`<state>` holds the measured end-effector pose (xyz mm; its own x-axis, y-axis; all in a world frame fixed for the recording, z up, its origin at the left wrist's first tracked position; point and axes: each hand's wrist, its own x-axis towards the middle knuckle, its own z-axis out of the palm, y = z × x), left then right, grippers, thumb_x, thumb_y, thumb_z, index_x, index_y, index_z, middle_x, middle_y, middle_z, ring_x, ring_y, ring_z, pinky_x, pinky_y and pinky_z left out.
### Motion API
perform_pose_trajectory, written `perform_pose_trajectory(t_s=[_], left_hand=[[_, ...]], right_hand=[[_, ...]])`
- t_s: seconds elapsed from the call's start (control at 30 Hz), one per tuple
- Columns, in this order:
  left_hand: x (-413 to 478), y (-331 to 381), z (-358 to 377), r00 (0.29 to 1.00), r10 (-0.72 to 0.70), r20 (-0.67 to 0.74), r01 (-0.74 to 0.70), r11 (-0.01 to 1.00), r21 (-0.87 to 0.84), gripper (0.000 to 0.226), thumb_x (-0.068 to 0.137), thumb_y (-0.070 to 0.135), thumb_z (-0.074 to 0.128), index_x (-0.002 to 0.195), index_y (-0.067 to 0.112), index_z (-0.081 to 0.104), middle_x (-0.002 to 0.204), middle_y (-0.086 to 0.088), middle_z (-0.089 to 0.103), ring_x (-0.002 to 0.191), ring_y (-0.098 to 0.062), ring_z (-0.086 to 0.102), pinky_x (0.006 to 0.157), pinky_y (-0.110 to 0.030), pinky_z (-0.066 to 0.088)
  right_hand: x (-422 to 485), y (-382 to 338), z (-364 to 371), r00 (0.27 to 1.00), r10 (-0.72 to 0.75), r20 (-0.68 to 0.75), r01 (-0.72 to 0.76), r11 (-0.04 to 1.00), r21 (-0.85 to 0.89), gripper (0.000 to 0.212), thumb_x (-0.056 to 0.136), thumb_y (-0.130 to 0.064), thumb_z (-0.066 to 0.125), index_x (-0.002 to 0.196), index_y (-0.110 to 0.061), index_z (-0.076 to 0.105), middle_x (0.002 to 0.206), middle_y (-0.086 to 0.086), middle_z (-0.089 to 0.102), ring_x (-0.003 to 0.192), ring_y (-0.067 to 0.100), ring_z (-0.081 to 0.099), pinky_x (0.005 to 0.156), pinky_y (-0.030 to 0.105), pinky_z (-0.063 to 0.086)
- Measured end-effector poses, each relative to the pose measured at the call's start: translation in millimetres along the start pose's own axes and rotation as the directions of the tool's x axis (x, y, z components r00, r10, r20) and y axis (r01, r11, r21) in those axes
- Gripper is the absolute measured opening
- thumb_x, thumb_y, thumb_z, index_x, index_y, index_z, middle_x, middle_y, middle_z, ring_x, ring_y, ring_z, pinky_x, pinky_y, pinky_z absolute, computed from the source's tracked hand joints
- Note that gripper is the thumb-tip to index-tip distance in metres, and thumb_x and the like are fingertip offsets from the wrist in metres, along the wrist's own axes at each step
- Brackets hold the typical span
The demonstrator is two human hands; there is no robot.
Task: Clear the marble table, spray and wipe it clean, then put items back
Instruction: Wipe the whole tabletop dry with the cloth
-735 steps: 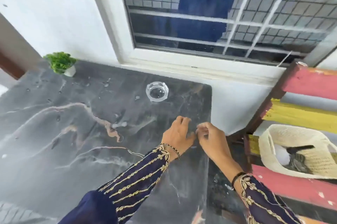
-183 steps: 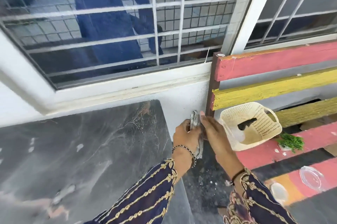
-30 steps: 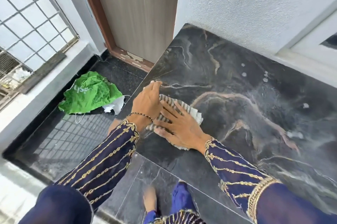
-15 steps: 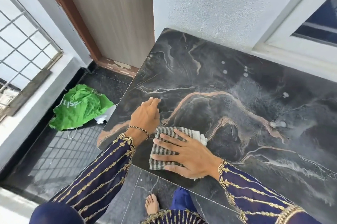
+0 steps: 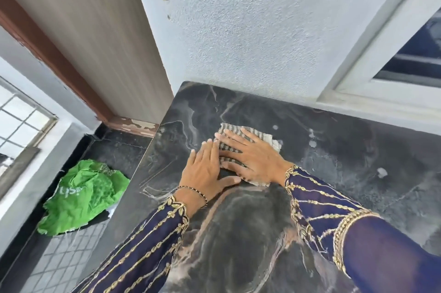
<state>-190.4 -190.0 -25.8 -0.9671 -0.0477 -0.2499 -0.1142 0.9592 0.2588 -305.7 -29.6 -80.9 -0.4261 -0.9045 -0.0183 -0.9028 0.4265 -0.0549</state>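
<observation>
The dark marble table with pale and rust veins fills the lower right. A folded grey-and-white striped cloth lies on it near the far left corner. My right hand presses flat on the cloth with straight, spread fingers. My left hand lies flat beside it on the left, its fingertips touching the cloth's left edge and its palm on the marble. A few white foam spots dot the marble to the right of the cloth.
A textured white wall runs along the table's far edge, with a white window frame at the right. A wooden door stands to the left. A crumpled green bag lies on the dark floor left of the table.
Both hands have slid the cloth away from the near edge toward the far left corner by the wall. My left hand has come closer to the cloth.
</observation>
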Motion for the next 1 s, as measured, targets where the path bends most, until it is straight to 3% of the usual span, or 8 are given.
perform_pose_trajectory(t_s=[0.1, 0.23, 0.33, 0.43, 0.53, 0.7, 0.9, 1.0], left_hand=[[39, 6, -15, 0.991, -0.109, 0.075, 0.095, 0.982, 0.164, 0.14, 0.057, 0.087, 0.053, 0.149, -0.001, -0.007, 0.16, -0.019, 0.0, 0.148, -0.036, 0.0, 0.12, -0.05, 0.01], [73, 14, -23, 0.955, -0.214, 0.207, 0.17, 0.962, 0.212, 0.157, 0.042, 0.082, 0.07, 0.147, -0.006, -0.008, 0.158, -0.024, 0.0, 0.145, -0.045, 0.001, 0.111, -0.063, 0.025], [79, 15, -20, 0.937, -0.252, 0.241, 0.203, 0.956, 0.21, 0.159, 0.041, 0.078, 0.075, 0.146, -0.007, -0.01, 0.158, -0.025, -0.004, 0.145, -0.046, -0.002, 0.11, -0.065, 0.027], [81, 18, -21, 0.915, -0.28, 0.29, 0.217, 0.949, 0.23, 0.157, 0.043, 0.075, 0.077, 0.146, -0.007, -0.01, 0.158, -0.025, -0.008, 0.145, -0.046, -0.005, 0.11, -0.065, 0.025], [89, 27, -27, 0.873, -0.33, 0.36, 0.242, 0.932, 0.269, 0.156, 0.044, 0.068, 0.081, 0.144, -0.011, -0.009, 0.156, -0.031, -0.008, 0.143, -0.05, -0.006, 0.108, -0.067, 0.028], [96, 32, -30, 0.866, -0.319, 0.385, 0.161, 0.907, 0.39, 0.148, 0.046, 0.075, 0.075, 0.141, -0.018, 0.009, 0.149, -0.036, 0.013, 0.14, -0.056, 0.004, 0.112, -0.062, 0.027], [93, 32, -29, 0.861, -0.334, 0.383, 0.2, 0.916, 0.348, 0.152, 0.047, 0.072, 0.077, 0.143, -0.014, -0.003, 0.154, -0.035, -0.005, 0.141, -0.056, -0.005, 0.113, -0.059, 0.028], [93, 30, -27, 0.866, -0.334, 0.372, 0.208, 0.917, 0.34, 0.153, 0.046, 0.073, 0.077, 0.143, -0.014, -0.002, 0.154, -0.035, -0.003, 0.141, -0.056, -0.005, 0.112, -0.06, 0.027]], right_hand=[[29, 38, -5, 1.0, 0.019, 0.0, -0.019, 1.0, 0.009, 0.054, 0.106, -0.06, 0.012, 0.158, -0.047, 0.019, 0.171, -0.012, 0.004, 0.158, 0.01, -0.001, 0.127, 0.049, 0.008], [57, 75, -7, 1.0, 0.026, 0.015, -0.026, 0.999, 0.021, 0.053, 0.105, -0.062, 0.01, 0.157, -0.054, 0.011, 0.17, -0.015, 0.001, 0.157, 0.008, -0.005, 0.128, 0.044, 0.0], [73, 89, -10, 0.999, 0.027, 0.038, -0.028, 0.999, 0.033, 0.055, 0.102, -0.064, 0.006, 0.156, -0.055, 0.008, 0.17, -0.015, -0.003, 0.156, 0.007, -0.007, 0.127, 0.042, -0.005], [84, 92, -18, 0.991, 0.12, 0.051, -0.123, 0.99, 0.064, 0.061, 0.097, -0.066, -0.002, 0.156, -0.053, 0.004, 0.17, -0.013, -0.004, 0.157, 0.009, -0.007, 0.128, 0.045, -0.003], [85, 89, -20, 0.982, 0.176, 0.063, -0.18, 0.981, 0.068, 0.06, 0.1, -0.064, 0.003, 0.158, -0.05, 0.002, 0.17, -0.011, -0.005, 0.157, 0.011, -0.008, 0.128, 0.046, -0.002], [52, 97, -18, 0.967, 0.251, 0.048, -0.254, 0.965, 0.07, 0.057, 0.103, -0.062, 0.006, 0.157, -0.047, -0.002, 0.169, -0.009, -0.008, 0.157, 0.012, -0.009, 0.128, 0.045, -0.006], [-21, 138, -16, 0.948, 0.315, 0.053, -0.316, 0.949, 0.01, 0.06, 0.099, -0.065, -0.001, 0.155, -0.048, -0.011, 0.168, -0.01, -0.014, 0.156, 0.01, -0.012, 0.128, 0.042, -0.009], [-24, 136, -16, 0.938, 0.34, 0.063, -0.341, 0.94, -0.004, 0.059, 0.097, -0.065, -0.002, 0.153, -0.049, -0.015, 0.167, -0.009, -0.018, 0.155, 0.011, -0.016, 0.127, 0.041, -0.012]])
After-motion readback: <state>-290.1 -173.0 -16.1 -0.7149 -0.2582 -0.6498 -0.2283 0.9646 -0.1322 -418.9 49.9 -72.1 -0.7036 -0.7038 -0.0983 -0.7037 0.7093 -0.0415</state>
